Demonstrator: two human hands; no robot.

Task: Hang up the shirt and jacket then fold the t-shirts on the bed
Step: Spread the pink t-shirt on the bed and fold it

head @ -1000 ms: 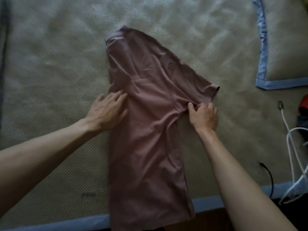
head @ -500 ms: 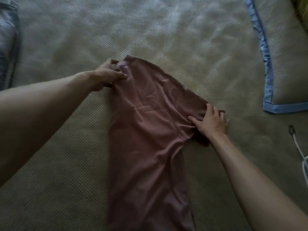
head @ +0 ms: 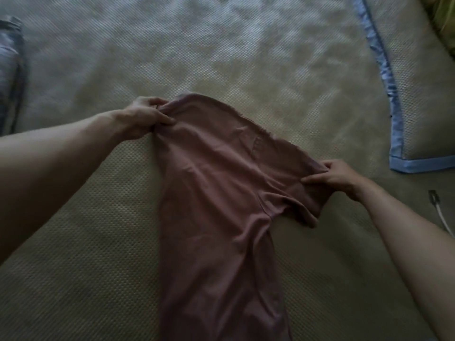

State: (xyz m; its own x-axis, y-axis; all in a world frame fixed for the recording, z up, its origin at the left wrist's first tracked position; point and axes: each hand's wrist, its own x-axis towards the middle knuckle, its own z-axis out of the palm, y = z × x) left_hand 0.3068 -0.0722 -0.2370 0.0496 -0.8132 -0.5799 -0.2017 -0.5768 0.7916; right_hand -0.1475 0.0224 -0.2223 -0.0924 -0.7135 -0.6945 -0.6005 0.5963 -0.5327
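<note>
A dusty-pink t-shirt [head: 216, 205] lies folded lengthwise on the beige bed cover [head: 246, 57], its body running down to the bottom edge of the view. My left hand [head: 145, 116] grips the collar end at the shirt's top left corner. My right hand [head: 332, 175] pinches the end of the sleeve, which sticks out to the right and is bunched under my fingers.
A pillow with a blue border [head: 398, 107] lies at the upper right. A white cable with a plug [head: 437, 205] rests on the bed at the right edge. Blue denim fabric [head: 9, 70] lies at the far left.
My left hand left the shirt's middle and moved up to grip the collar corner. My right hand slid out from the armpit to the sleeve end and pinched it.
</note>
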